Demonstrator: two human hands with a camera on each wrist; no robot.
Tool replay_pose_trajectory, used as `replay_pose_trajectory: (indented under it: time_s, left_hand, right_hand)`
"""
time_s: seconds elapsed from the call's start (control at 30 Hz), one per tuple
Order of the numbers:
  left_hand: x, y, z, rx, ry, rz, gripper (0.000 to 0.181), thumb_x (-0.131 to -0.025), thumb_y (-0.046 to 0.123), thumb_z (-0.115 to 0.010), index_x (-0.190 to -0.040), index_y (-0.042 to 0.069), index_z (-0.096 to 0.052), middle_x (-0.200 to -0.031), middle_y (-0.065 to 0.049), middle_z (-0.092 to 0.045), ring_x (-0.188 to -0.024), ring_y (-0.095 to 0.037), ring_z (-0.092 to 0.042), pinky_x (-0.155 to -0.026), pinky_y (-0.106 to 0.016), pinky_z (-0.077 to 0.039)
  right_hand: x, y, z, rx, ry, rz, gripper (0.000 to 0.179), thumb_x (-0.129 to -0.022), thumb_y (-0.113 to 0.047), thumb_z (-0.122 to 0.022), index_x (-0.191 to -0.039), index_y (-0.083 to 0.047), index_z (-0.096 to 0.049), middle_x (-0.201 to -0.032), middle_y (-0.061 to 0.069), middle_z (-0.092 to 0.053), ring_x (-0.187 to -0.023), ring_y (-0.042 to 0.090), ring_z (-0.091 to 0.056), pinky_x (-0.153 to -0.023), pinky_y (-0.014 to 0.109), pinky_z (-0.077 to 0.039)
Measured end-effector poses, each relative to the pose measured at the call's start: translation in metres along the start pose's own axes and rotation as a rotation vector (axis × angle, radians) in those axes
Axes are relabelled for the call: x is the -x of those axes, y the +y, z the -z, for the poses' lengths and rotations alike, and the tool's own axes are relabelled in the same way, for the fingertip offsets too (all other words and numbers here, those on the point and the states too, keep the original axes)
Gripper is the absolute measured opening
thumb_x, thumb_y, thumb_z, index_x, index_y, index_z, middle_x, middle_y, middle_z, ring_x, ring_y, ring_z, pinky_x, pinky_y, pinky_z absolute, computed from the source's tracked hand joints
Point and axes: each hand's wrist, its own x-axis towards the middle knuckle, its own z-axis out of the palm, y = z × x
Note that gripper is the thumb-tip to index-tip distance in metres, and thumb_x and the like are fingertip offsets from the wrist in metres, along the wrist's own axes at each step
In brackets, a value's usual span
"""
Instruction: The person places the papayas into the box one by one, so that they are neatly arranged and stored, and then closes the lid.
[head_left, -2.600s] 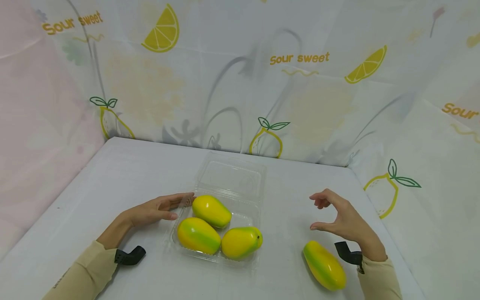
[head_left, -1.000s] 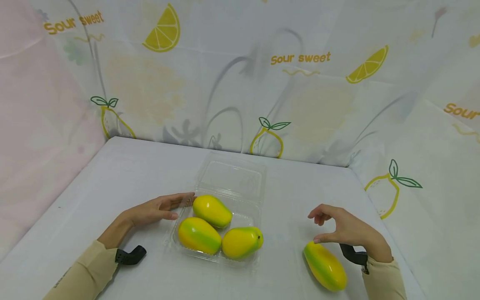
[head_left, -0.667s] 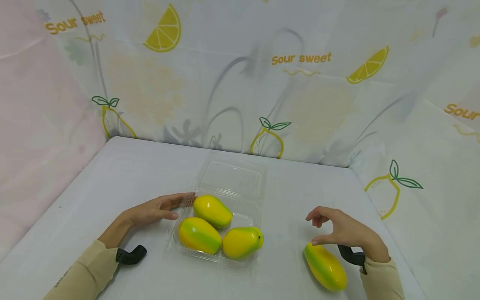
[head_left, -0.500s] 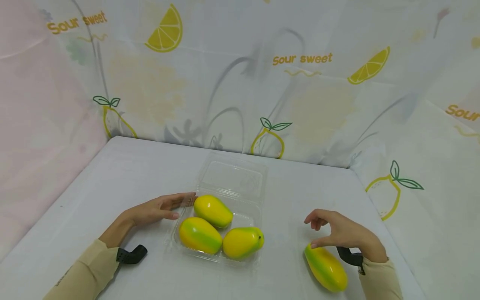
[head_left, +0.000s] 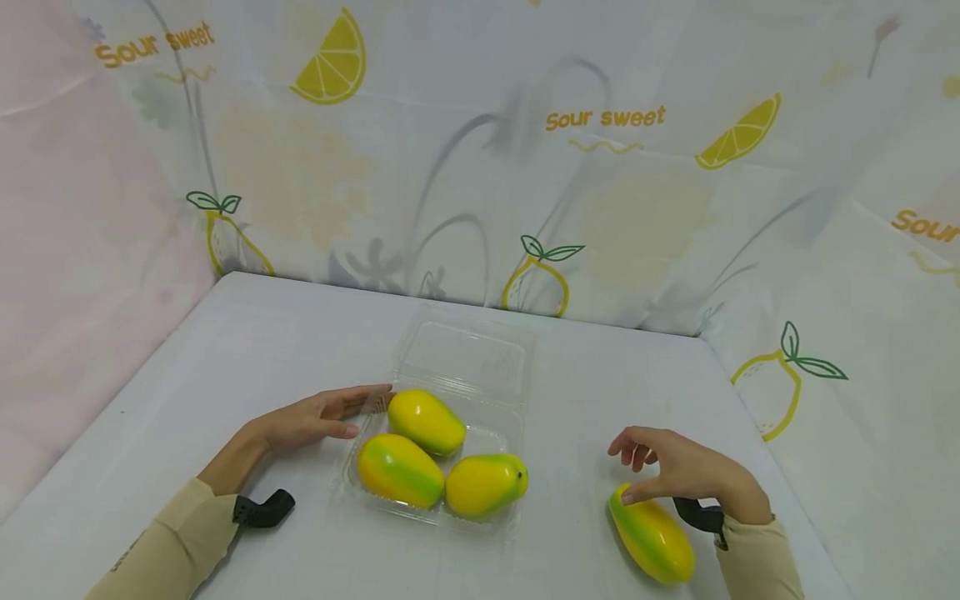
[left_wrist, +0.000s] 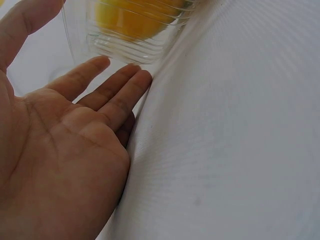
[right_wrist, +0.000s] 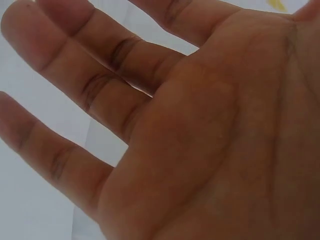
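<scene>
A clear plastic clamshell box (head_left: 487,429) lies in the middle of the table with its lid (head_left: 461,354) folded back. Inside are three glossy yellow-green mangoes: the back one (head_left: 426,422), the front left one (head_left: 400,471) and the front right one (head_left: 486,486). Beside the box's left wall my left hand (head_left: 300,427) rests with its fingers extended; whether the fingertips touch the plastic I cannot tell. A loose mango (head_left: 652,535) lies at the right. Over its far end hovers my right hand (head_left: 678,464), fingers spread and loosely bent, thumb overlapping the fruit. The right wrist view shows nothing in that palm (right_wrist: 200,135).
A white cloth covers the table (head_left: 262,333). Behind it hangs a printed curtain (head_left: 450,167) with lemon drawings, and more fabric closes in both sides. Black wrist mounts (head_left: 262,509) sit on both forearms. Bare tabletop separates the box from the loose mango.
My right hand has come down and nearer to me, toward the loose mango's far end, its fingers now lower. My left hand, the box and the fruit stay as they were.
</scene>
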Motion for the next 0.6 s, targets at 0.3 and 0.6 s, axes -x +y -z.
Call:
replay_pose_trajectory:
  time_s: [0.3, 0.6]
  left_hand:
    - [-0.001, 0.0, -0.001, 0.004, -0.004, -0.001, 0.063, -0.099, 0.007, -0.052, -0.155, 0.005, -0.024, -0.162, -0.021, -0.015, -0.139, 0.01, -0.029, -0.107, -0.007, -0.024]
    - [0.0, 0.001, 0.0, -0.004, 0.003, 0.005, 0.063, -0.099, 0.008, -0.052, -0.155, 0.005, -0.024, -0.162, -0.021, -0.015, -0.138, 0.011, -0.029, -0.107, -0.007, -0.024]
  right_hand:
    - [-0.003, 0.0, -0.004, -0.038, -0.064, -0.058, 0.047, -0.083, -0.034, -0.078, -0.117, -0.007, -0.059, -0.1, 0.004, -0.06, -0.089, 0.016, -0.058, -0.08, 0.031, -0.049]
    - [-0.013, -0.003, -0.013, -0.061, -0.116, -0.112, 0.046, -0.079, -0.032, -0.081, -0.114, -0.011, -0.061, -0.098, 0.002, -0.061, -0.087, 0.007, -0.056, -0.078, 0.031, -0.048]
